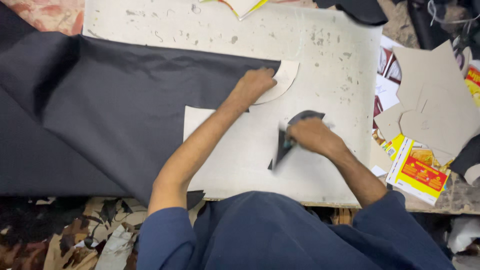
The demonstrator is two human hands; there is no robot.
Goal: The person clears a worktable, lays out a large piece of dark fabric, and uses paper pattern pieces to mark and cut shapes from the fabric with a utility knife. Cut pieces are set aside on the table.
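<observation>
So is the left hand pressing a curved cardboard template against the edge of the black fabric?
Yes, the left hand lies on the curved cardboard template at the black fabric edge.

A curved pale card template (282,80) lies flat at the edge of a wide sheet of black fabric (120,110), which spreads slightly wrinkled over the left half of the pale surface (325,55) and hangs off its near edge. A small cut piece of black fabric (295,131), roughly triangular with a rounded top, lies near the middle of the surface, apart from the sheet.
</observation>
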